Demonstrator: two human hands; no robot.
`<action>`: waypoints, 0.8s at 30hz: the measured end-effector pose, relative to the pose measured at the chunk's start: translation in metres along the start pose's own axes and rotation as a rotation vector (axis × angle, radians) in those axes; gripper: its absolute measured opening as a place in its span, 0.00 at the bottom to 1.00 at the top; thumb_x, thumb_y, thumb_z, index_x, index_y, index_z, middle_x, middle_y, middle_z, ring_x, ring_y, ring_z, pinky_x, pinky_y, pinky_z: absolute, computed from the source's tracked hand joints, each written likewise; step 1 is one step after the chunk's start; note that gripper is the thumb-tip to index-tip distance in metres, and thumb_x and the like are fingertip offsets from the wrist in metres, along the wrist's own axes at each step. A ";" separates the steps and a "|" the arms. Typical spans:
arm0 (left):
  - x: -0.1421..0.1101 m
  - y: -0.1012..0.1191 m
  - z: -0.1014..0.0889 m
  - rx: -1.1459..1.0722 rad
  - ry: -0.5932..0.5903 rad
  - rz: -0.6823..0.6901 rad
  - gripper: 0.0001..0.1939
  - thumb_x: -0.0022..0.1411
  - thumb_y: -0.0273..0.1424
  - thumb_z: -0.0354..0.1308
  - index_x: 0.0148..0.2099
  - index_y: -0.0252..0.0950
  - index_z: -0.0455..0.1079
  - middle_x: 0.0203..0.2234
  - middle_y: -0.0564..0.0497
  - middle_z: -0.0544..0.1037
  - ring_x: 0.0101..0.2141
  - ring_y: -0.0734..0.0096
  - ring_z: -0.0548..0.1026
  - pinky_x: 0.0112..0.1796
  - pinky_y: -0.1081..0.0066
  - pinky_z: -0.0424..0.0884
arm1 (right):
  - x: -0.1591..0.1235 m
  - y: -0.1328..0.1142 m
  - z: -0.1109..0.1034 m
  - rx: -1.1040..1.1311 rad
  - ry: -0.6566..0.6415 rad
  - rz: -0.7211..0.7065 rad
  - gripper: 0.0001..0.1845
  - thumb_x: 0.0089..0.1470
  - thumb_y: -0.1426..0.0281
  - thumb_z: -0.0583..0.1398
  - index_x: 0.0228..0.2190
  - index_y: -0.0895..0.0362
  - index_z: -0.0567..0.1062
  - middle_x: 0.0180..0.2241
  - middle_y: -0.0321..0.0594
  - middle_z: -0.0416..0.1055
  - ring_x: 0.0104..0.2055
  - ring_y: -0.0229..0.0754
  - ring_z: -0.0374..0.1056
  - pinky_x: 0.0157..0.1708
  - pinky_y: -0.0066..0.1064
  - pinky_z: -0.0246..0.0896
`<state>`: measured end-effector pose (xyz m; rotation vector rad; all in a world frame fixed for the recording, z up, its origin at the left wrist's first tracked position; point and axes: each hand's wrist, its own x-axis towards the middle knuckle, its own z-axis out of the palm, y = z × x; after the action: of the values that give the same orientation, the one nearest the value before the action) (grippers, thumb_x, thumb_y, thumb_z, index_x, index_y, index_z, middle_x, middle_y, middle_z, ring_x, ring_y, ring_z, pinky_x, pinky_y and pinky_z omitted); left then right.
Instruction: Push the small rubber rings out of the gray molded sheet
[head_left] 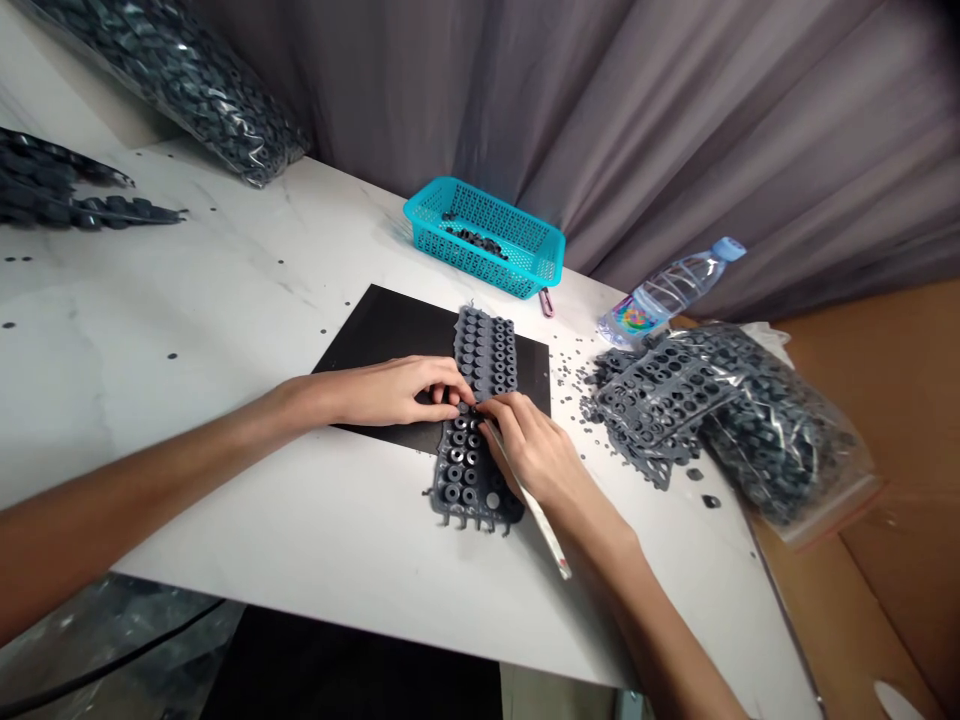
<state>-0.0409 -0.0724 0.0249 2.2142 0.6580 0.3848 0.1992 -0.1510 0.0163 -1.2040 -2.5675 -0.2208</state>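
Note:
A dark grey moulded rubber sheet (486,350) with rows of round, ring-like parts lies lengthwise in front of me, partly over a black mat (390,325). My left hand (420,388) is closed at the sheet's left edge, thumb and fingers pinching it near the middle. Close beside those fingertips, my right hand (536,450) rests over the sheet's right side, its fingers closed round a thin white stick-like tool (546,530). The tool's rear end points towards me; its tip is hidden under the fingers. A small pale disc (492,499) shows on the sheet's near part.
A turquoise basket (487,262) with some dark parts stands at the back. To the right are a tilted water bottle (671,295), a pile of punched sheets (660,400), scattered bits and a filled plastic bag (787,440). Another full bag (217,100) lies back left.

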 end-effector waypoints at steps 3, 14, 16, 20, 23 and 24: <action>0.000 0.001 0.000 0.048 -0.002 -0.003 0.13 0.68 0.33 0.57 0.53 0.38 0.75 0.41 0.50 0.76 0.39 0.69 0.73 0.44 0.70 0.68 | -0.002 0.000 0.001 0.036 -0.002 0.037 0.10 0.71 0.69 0.51 0.50 0.58 0.67 0.44 0.48 0.73 0.45 0.46 0.74 0.37 0.35 0.71; 0.000 0.009 -0.002 0.139 -0.014 -0.055 0.10 0.69 0.36 0.58 0.50 0.43 0.75 0.41 0.54 0.77 0.40 0.71 0.74 0.43 0.71 0.65 | -0.005 0.021 -0.016 0.255 0.248 0.609 0.16 0.70 0.60 0.49 0.50 0.57 0.68 0.47 0.49 0.67 0.39 0.45 0.70 0.40 0.41 0.70; -0.001 0.007 -0.002 0.112 -0.017 -0.039 0.11 0.69 0.35 0.58 0.51 0.43 0.75 0.42 0.53 0.77 0.41 0.71 0.74 0.44 0.71 0.66 | -0.018 0.044 -0.022 0.162 0.282 0.691 0.17 0.70 0.59 0.49 0.48 0.57 0.69 0.44 0.49 0.68 0.40 0.47 0.70 0.43 0.43 0.69; -0.002 0.005 -0.002 0.064 -0.026 -0.014 0.11 0.69 0.36 0.58 0.51 0.42 0.75 0.43 0.51 0.77 0.41 0.69 0.73 0.44 0.70 0.66 | -0.047 0.082 -0.029 -0.023 0.116 0.706 0.19 0.69 0.58 0.48 0.45 0.58 0.70 0.42 0.52 0.68 0.43 0.54 0.69 0.45 0.47 0.66; -0.003 0.006 -0.003 0.041 -0.041 -0.010 0.12 0.70 0.37 0.57 0.52 0.42 0.74 0.44 0.50 0.76 0.42 0.68 0.73 0.44 0.70 0.67 | -0.053 0.086 -0.032 -0.048 0.080 0.689 0.23 0.68 0.62 0.47 0.58 0.58 0.65 0.47 0.53 0.67 0.43 0.54 0.69 0.44 0.46 0.66; -0.003 0.007 -0.004 0.032 -0.043 -0.010 0.12 0.70 0.37 0.57 0.52 0.42 0.74 0.45 0.50 0.76 0.42 0.68 0.73 0.44 0.70 0.67 | -0.052 0.084 -0.031 -0.050 0.067 0.677 0.24 0.68 0.63 0.46 0.61 0.56 0.63 0.47 0.52 0.66 0.41 0.52 0.69 0.43 0.45 0.66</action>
<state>-0.0432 -0.0759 0.0323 2.2422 0.6561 0.3229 0.3014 -0.1433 0.0301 -1.9508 -1.9616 -0.1658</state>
